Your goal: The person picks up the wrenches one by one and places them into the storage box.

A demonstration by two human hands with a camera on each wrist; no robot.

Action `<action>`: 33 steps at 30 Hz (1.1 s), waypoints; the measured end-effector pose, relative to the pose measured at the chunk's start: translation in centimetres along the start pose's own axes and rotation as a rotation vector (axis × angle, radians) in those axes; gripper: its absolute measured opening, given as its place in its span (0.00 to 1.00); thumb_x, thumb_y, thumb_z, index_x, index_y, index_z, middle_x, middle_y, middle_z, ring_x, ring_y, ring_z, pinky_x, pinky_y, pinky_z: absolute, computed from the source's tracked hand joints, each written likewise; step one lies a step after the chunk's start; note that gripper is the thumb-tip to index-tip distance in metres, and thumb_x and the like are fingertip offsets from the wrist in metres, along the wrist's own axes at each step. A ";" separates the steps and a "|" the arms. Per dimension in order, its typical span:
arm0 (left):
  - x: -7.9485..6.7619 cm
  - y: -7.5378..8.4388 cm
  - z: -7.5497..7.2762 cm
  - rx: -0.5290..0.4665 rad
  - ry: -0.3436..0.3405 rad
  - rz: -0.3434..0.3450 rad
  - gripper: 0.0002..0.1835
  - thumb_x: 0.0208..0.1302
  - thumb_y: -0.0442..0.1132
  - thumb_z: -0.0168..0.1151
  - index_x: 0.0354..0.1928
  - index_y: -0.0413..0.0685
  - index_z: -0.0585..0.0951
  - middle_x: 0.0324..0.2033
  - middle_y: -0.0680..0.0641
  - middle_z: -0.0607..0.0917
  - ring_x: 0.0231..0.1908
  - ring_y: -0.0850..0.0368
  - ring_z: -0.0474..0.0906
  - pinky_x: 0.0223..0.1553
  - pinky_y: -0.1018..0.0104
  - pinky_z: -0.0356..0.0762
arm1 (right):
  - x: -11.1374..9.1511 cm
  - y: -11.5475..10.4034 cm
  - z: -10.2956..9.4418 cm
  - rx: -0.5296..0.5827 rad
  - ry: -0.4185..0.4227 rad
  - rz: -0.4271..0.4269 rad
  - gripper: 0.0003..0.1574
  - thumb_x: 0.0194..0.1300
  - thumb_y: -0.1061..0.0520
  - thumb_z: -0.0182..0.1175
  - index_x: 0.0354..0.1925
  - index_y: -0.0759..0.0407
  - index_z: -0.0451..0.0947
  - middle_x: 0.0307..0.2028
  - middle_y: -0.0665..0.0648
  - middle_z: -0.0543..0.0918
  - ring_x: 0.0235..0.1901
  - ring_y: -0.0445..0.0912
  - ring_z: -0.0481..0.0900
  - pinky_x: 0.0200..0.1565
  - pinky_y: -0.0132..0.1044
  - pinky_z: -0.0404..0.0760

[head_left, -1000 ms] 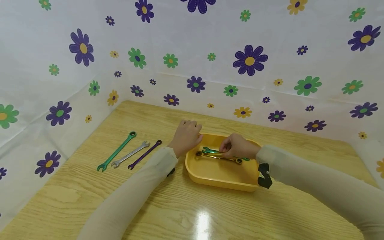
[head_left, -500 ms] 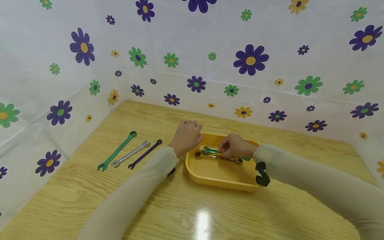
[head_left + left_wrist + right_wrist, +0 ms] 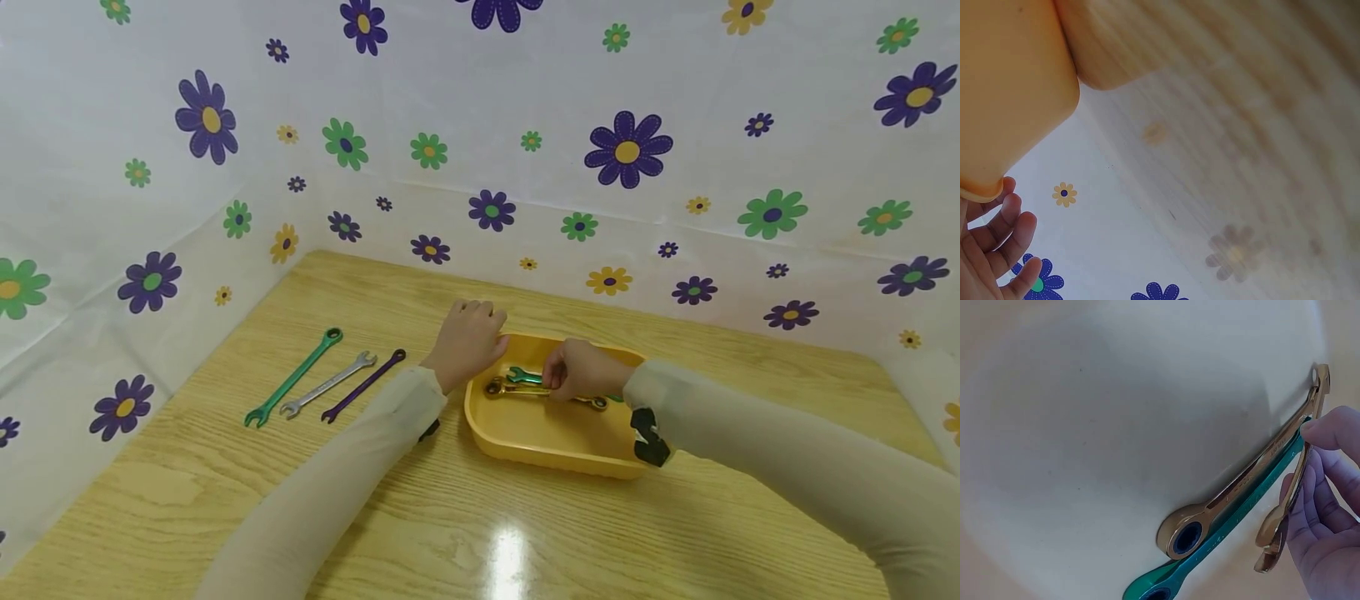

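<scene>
Right hand [image 3: 583,371] in the tray [image 3: 555,457] — thumb and fingers pinched tight on a gold wrench [image 3: 1297,477]; a second gold wrench [image 3: 1250,475] and a green wrench [image 3: 1241,512] lie together just beside; left hand [image 3: 467,343] half-curled — it holds the tray's rim.

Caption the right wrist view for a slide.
Right hand pinching one gold wrench, near a second gold wrench and a green wrench.
</scene>
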State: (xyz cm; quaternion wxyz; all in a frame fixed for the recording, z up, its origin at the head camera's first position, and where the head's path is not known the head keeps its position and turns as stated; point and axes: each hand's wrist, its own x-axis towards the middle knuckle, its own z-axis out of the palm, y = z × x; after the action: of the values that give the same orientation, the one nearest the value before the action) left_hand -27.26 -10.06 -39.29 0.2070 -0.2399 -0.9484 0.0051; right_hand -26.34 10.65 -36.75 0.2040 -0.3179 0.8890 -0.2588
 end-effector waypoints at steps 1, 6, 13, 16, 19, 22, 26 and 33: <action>0.0 0.0 0.0 0.000 0.000 0.001 0.13 0.63 0.48 0.57 0.38 0.47 0.80 0.33 0.48 0.83 0.38 0.52 0.80 0.47 0.56 0.73 | 0.0 0.0 0.0 0.001 -0.003 -0.002 0.04 0.49 0.69 0.65 0.27 0.64 0.82 0.24 0.55 0.83 0.23 0.37 0.74 0.31 0.29 0.76; 0.0 0.0 0.1 0.005 -0.004 0.002 0.13 0.63 0.48 0.57 0.38 0.47 0.80 0.34 0.47 0.83 0.39 0.52 0.80 0.47 0.57 0.73 | -0.1 -0.1 0.0 0.010 -0.006 0.002 0.04 0.49 0.69 0.65 0.27 0.64 0.82 0.23 0.55 0.82 0.23 0.37 0.74 0.31 0.29 0.76; 0.0 0.1 -0.1 -0.008 -0.021 0.000 0.13 0.63 0.48 0.56 0.38 0.47 0.80 0.35 0.47 0.83 0.40 0.51 0.80 0.49 0.56 0.73 | 0.2 0.4 0.2 -0.019 -0.012 -0.006 0.06 0.48 0.68 0.66 0.23 0.58 0.80 0.22 0.53 0.82 0.22 0.37 0.74 0.30 0.29 0.76; 0.1 0.0 -0.1 -0.011 -0.024 -0.001 0.13 0.63 0.48 0.56 0.38 0.46 0.80 0.35 0.47 0.83 0.40 0.51 0.80 0.49 0.56 0.73 | 0.3 0.6 0.2 -0.036 -0.040 -0.001 0.06 0.48 0.68 0.65 0.24 0.60 0.80 0.22 0.53 0.82 0.22 0.37 0.74 0.30 0.29 0.76; 0.1 0.0 0.0 -0.010 -0.031 -0.002 0.13 0.63 0.48 0.56 0.39 0.47 0.80 0.35 0.47 0.83 0.40 0.51 0.80 0.49 0.56 0.72 | 0.3 0.6 0.2 -0.050 -0.073 0.003 0.04 0.47 0.68 0.65 0.25 0.61 0.81 0.23 0.53 0.83 0.22 0.37 0.74 0.29 0.29 0.76; 0.1 0.0 0.1 -0.008 -0.039 -0.004 0.13 0.64 0.48 0.56 0.39 0.47 0.80 0.36 0.48 0.83 0.41 0.52 0.80 0.49 0.56 0.72 | 0.4 0.5 0.3 -0.067 -0.093 -0.001 0.04 0.47 0.68 0.66 0.25 0.61 0.81 0.22 0.54 0.83 0.21 0.37 0.74 0.28 0.28 0.75; 0.1 0.0 0.1 -0.006 -0.047 -0.008 0.13 0.64 0.49 0.56 0.39 0.48 0.80 0.36 0.48 0.83 0.41 0.52 0.79 0.50 0.56 0.72 | 0.6 0.5 0.4 -0.121 -0.107 -0.027 0.04 0.47 0.67 0.66 0.24 0.61 0.81 0.22 0.53 0.83 0.20 0.36 0.73 0.27 0.27 0.74; 0.1 0.0 -0.2 -0.016 -0.061 -0.011 0.13 0.64 0.48 0.56 0.40 0.46 0.80 0.36 0.47 0.83 0.41 0.51 0.80 0.50 0.55 0.72 | 0.5 -0.2 0.4 -0.168 -0.117 -0.030 0.05 0.47 0.69 0.66 0.25 0.61 0.82 0.23 0.54 0.84 0.21 0.37 0.75 0.28 0.28 0.76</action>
State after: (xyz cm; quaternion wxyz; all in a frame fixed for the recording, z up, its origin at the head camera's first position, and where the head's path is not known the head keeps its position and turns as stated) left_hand -27.29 -9.97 -39.10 0.1761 -0.2359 -0.9557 0.0037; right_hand -26.37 10.08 -37.07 0.2246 -0.3617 0.8892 -0.1674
